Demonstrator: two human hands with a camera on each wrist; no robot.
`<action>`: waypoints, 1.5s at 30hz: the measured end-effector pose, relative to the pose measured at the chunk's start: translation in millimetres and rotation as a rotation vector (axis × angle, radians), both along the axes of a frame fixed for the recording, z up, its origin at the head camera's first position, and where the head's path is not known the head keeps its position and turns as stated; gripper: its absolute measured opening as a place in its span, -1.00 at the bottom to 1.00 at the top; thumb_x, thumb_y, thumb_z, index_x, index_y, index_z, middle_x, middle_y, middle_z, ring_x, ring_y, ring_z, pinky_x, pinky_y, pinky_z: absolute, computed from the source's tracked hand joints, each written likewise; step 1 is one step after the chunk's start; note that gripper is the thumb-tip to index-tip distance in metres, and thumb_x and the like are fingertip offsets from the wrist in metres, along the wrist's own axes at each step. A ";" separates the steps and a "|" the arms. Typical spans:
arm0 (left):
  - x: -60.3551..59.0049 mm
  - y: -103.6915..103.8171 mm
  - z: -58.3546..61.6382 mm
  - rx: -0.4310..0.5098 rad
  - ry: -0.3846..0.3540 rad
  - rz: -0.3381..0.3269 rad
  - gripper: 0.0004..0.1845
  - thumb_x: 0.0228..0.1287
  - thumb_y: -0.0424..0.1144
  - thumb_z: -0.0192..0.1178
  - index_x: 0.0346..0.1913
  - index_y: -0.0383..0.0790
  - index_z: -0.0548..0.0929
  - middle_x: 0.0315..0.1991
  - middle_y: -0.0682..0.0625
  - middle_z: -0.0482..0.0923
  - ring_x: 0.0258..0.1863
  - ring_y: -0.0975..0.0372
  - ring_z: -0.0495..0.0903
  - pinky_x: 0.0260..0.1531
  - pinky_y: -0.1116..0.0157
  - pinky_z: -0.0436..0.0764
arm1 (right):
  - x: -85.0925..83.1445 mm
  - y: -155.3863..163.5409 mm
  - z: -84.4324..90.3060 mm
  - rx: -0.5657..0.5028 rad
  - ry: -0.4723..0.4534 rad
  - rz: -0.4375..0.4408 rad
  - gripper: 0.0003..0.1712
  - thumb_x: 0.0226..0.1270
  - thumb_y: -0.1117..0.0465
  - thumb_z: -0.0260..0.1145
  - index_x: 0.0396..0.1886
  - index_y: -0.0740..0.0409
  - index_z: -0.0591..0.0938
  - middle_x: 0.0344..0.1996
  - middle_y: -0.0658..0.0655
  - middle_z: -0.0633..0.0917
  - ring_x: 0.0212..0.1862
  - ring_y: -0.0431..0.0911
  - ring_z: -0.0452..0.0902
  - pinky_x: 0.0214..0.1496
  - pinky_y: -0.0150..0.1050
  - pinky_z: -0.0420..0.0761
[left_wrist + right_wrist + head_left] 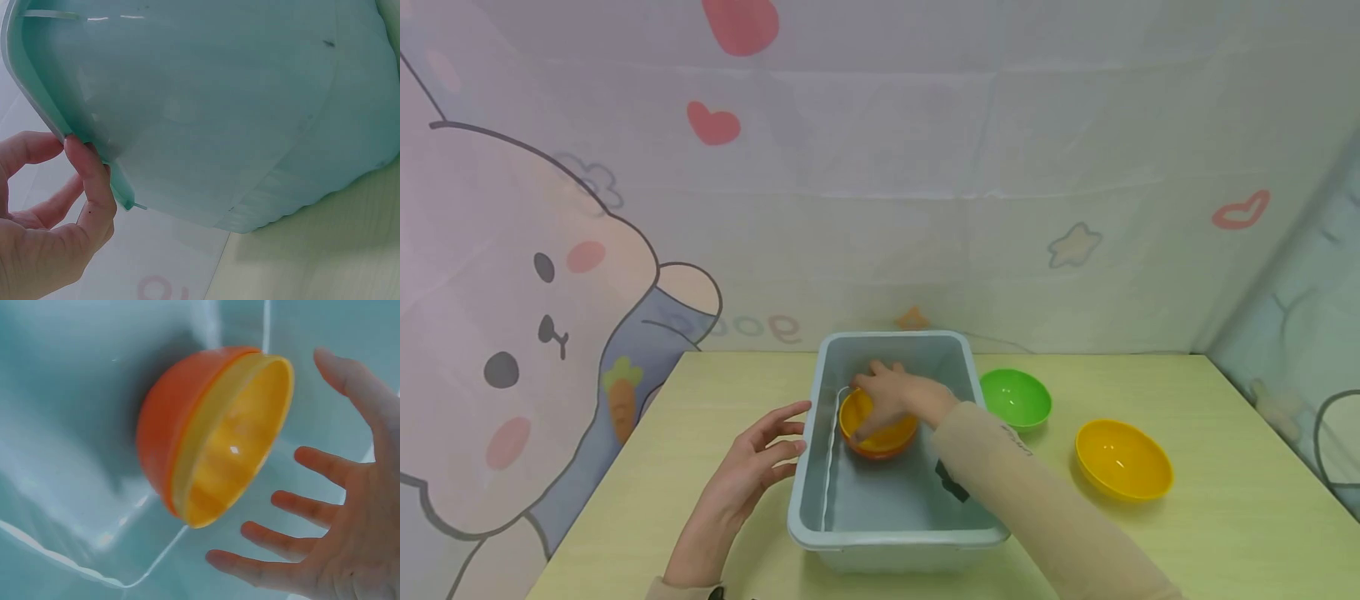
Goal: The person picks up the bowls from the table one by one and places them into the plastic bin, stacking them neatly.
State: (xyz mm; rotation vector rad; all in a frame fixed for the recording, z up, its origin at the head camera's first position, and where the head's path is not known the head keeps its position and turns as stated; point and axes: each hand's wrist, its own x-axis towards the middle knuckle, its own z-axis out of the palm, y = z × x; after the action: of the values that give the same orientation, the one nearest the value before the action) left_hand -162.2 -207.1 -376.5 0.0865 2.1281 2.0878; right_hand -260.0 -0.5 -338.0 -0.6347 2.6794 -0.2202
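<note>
Broadly, showing table (1247,542) with grey bin (895,504), running lengthwise away from person. Including loose yellow bowl (1123,461) and green bowl (1017,400) outside, to bin's right. Seating small yellow bowl (237,444) within orange bowl (172,419), inside bin toward far end, facing upward; being round, offering no long axis. Probably placing or fetching nested pair; likely calling next for withdrawal or grasp. Spreading right hand (893,396) just above pair; touching bin's left rim with loosely bent left hand (747,464).
</note>
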 end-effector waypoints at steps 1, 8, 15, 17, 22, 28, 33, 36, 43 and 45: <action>-0.1 0.1 0.0 0.000 -0.002 0.001 -0.43 0.27 -0.37 0.15 0.35 -0.21 0.36 -0.02 -0.05 0.43 -0.17 0.22 0.59 -0.14 0.33 0.65 | 0.8 0.1 2.2 -0.001 -0.004 0.004 -0.07 0.03 -0.24 0.38 0.42 -0.23 0.27 0.50 0.08 0.11 0.43 0.17 0.08 0.28 0.27 0.37; 0.1 0.2 -0.1 0.000 -0.006 0.001 -0.43 0.27 -0.36 0.16 0.35 -0.21 0.36 -0.01 -0.05 0.43 -0.15 0.21 0.58 -0.14 0.32 0.66 | 6.2 0.1 19.1 0.031 -0.032 0.007 -0.13 0.07 -0.23 0.37 0.40 -0.25 0.31 0.48 0.07 0.15 0.43 0.15 0.11 0.32 0.23 0.34; 0.9 -0.5 0.1 0.006 -0.001 -0.009 -0.42 0.27 -0.35 0.16 0.36 -0.22 0.34 -0.02 -0.03 0.41 -0.16 0.24 0.57 -0.13 0.31 0.65 | 12.5 0.9 36.6 0.067 -0.032 0.040 -0.19 0.09 -0.22 0.36 0.37 -0.22 0.37 0.47 0.08 0.20 0.42 0.12 0.18 0.35 0.19 0.32; 1.2 -0.7 0.1 0.003 -0.003 -0.008 -0.42 0.27 -0.34 0.17 0.36 -0.21 0.35 -0.01 -0.04 0.41 -0.16 0.23 0.57 -0.12 0.31 0.65 | 14.3 1.4 41.0 0.076 -0.035 0.047 -0.19 0.09 -0.23 0.35 0.36 -0.23 0.37 0.47 0.08 0.20 0.42 0.12 0.18 0.35 0.20 0.32; 1.4 -1.0 0.1 -0.002 -0.007 -0.003 -0.42 0.27 -0.34 0.16 0.36 -0.19 0.35 0.00 -0.05 0.42 -0.14 0.22 0.58 -0.12 0.31 0.64 | 18.5 3.6 51.3 0.090 -0.047 0.075 -0.20 0.12 -0.28 0.32 0.37 -0.24 0.35 0.50 0.09 0.15 0.47 0.11 0.13 0.39 0.21 0.26; 1.4 -0.5 -0.1 -0.006 -0.010 -0.001 -0.42 0.27 -0.33 0.17 0.36 -0.18 0.35 0.01 -0.06 0.42 -0.13 0.22 0.57 -0.11 0.31 0.64 | 25.0 7.3 61.4 0.087 -0.048 0.098 -0.20 0.14 -0.29 0.29 0.39 -0.25 0.34 0.49 0.05 0.18 0.47 0.05 0.14 0.41 0.17 0.25; 1.5 -0.5 0.5 -0.003 -0.010 -0.002 -0.42 0.27 -0.34 0.16 0.37 -0.19 0.35 0.01 -0.06 0.40 -0.12 0.22 0.56 -0.11 0.31 0.64 | 28.9 10.5 67.3 0.108 -0.022 0.128 -0.21 0.18 -0.29 0.26 0.40 -0.25 0.32 0.48 0.05 0.19 0.48 0.07 0.12 0.42 0.18 0.23; 1.4 -0.8 0.8 -0.003 -0.009 -0.004 -0.42 0.27 -0.35 0.15 0.36 -0.19 0.35 0.01 -0.07 0.40 -0.12 0.21 0.55 -0.10 0.31 0.64 | 30.8 13.8 68.6 0.111 0.002 0.144 -0.22 0.19 -0.30 0.25 0.40 -0.25 0.33 0.48 0.07 0.21 0.48 0.09 0.11 0.41 0.19 0.23; 0.6 -0.8 0.5 -0.004 -0.007 -0.009 -0.42 0.27 -0.35 0.15 0.36 -0.20 0.35 -0.01 -0.05 0.42 -0.14 0.22 0.57 -0.12 0.31 0.64 | 35.7 25.8 72.5 0.052 0.059 0.173 -0.27 0.25 -0.24 0.23 0.39 -0.19 0.35 0.43 0.07 0.30 0.46 0.11 0.16 0.44 0.17 0.21; 0.4 -1.0 0.0 -0.002 -0.006 -0.010 -0.42 0.27 -0.35 0.15 0.36 -0.21 0.34 -0.01 -0.04 0.43 -0.15 0.23 0.58 -0.12 0.31 0.64 | 38.2 30.0 74.6 0.036 0.082 0.189 -0.28 0.27 -0.23 0.21 0.40 -0.16 0.34 0.41 0.07 0.33 0.44 0.10 0.18 0.44 0.15 0.20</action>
State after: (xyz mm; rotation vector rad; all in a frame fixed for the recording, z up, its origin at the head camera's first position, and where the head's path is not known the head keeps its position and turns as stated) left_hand -161.8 -208.1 -376.5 0.0896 2.1222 2.0776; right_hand -221.8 29.4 -263.4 -0.8978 2.6723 -0.0957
